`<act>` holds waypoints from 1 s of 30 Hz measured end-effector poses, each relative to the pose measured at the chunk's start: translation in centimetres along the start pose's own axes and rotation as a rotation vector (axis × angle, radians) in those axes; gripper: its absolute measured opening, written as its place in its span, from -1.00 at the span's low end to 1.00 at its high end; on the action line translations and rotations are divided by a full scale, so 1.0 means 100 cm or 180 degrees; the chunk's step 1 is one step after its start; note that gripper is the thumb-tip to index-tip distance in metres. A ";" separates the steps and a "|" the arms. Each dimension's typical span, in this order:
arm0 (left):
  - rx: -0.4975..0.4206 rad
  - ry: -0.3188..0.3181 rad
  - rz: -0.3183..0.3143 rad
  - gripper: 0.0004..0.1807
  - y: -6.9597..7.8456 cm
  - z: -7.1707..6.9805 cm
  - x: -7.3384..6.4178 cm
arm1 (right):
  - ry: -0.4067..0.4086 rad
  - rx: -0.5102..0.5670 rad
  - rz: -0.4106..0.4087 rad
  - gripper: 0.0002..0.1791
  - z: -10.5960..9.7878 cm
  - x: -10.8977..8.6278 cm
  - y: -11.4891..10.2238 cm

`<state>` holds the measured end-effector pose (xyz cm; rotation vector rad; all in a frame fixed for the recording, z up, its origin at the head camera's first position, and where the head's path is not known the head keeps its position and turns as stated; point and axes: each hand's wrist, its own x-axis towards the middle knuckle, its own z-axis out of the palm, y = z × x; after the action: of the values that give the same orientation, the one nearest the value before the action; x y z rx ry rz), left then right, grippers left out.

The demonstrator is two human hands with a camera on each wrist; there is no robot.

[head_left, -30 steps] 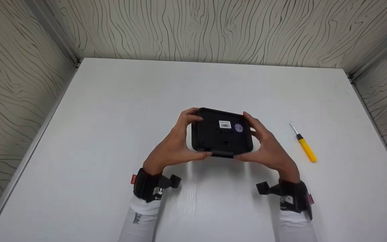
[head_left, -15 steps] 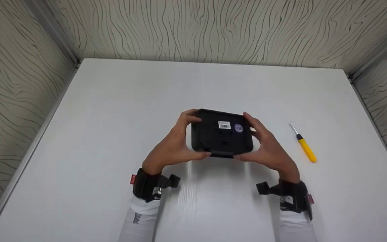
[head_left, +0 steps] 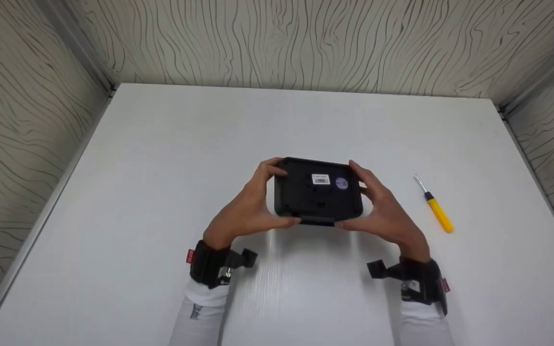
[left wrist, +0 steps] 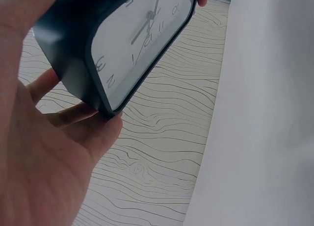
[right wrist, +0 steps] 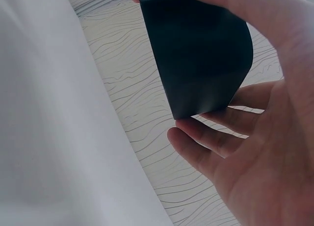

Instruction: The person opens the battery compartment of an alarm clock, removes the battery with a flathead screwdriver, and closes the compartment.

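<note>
Between both hands is a black rectangular clock (head_left: 319,197), held up over the white table with its back toward the head camera. That back carries a white barcode label (head_left: 321,179) and a round purple sticker (head_left: 342,183). In the left wrist view the clock's white dial (left wrist: 142,39) shows numerals and hands. My left hand (head_left: 250,206) grips one end, fingers at the top corner and thumb along the lower edge. My right hand (head_left: 380,209) holds the opposite end the same way. From the right wrist the clock's dark side (right wrist: 196,59) rests against the fingers.
A screwdriver with a yellow handle (head_left: 439,215) lies on the white table (head_left: 161,158) to the right of the right hand. Wood-grain patterned panels (head_left: 277,43) stand behind the table and along both sides.
The clock's back has tilted very slightly, its upper left corner dropping a little. Both hands keep their grip and stay almost in place.
</note>
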<state>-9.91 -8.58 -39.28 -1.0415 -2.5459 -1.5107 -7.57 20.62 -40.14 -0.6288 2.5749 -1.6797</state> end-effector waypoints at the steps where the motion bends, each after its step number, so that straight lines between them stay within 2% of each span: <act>1: 0.0011 -0.0001 -0.0025 -0.10 0.000 0.000 0.000 | 0.0000 0.0002 -0.0002 0.23 0.000 0.000 0.000; 30: 0.0012 -0.0129 -0.0331 -0.11 -0.006 0.002 0.000 | 0.0012 -0.0203 -0.0018 0.24 0.001 0.000 0.003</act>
<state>-10.15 -8.61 -39.85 -0.9634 -2.6685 -1.5225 -7.68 20.64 -40.40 -0.6365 2.6412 -1.6076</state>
